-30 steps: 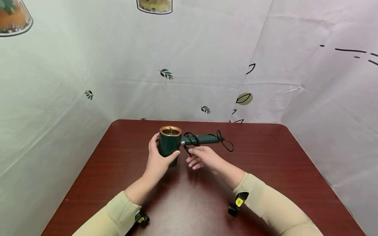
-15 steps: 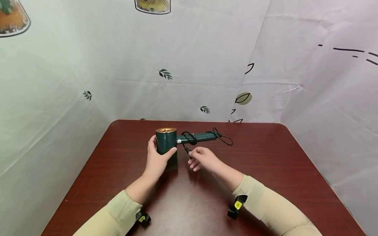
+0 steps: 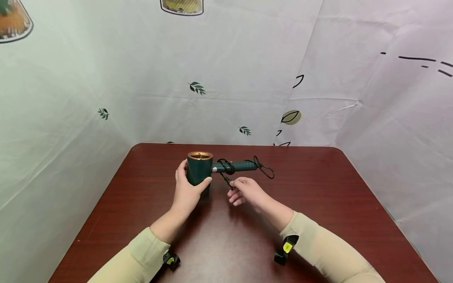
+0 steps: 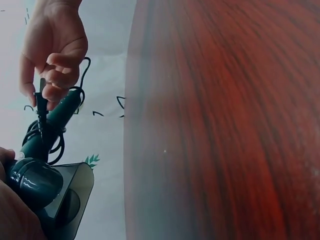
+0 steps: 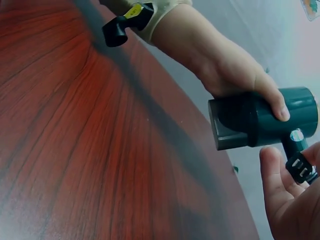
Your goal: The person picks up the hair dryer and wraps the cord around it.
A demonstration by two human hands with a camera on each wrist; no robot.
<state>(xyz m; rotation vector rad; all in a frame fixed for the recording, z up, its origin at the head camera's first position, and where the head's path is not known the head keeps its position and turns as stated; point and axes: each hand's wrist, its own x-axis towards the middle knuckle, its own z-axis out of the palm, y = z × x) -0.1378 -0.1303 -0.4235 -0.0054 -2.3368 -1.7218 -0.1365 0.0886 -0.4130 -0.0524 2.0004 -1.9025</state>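
A dark green hair dryer (image 3: 200, 171) with a copper-coloured rim is held above the table, its handle (image 3: 244, 165) pointing right. My left hand (image 3: 185, 192) grips the barrel, thumb across the near side. A black cord (image 3: 226, 166) is wound round the handle and loops out past its end. Between thumb and fingers, my right hand (image 3: 249, 192) pinches the cord's plug end, just below the handle. The right wrist view shows the plug (image 5: 300, 167) with its flat prongs. A dark nozzle (image 4: 75, 200) is on the barrel's lower end in the left wrist view.
The reddish-brown wooden table (image 3: 301, 181) spreads beneath both hands. White cloth walls (image 3: 226, 59) with printed leaves stand behind it and at both sides. Black wrist cameras are strapped at the left sleeve (image 3: 141, 251) and right sleeve (image 3: 318, 236).
The hair dryer has shifted slightly left and its handle has swung a little. My right hand, still pinching the plug, has moved slightly right, away from the barrel.
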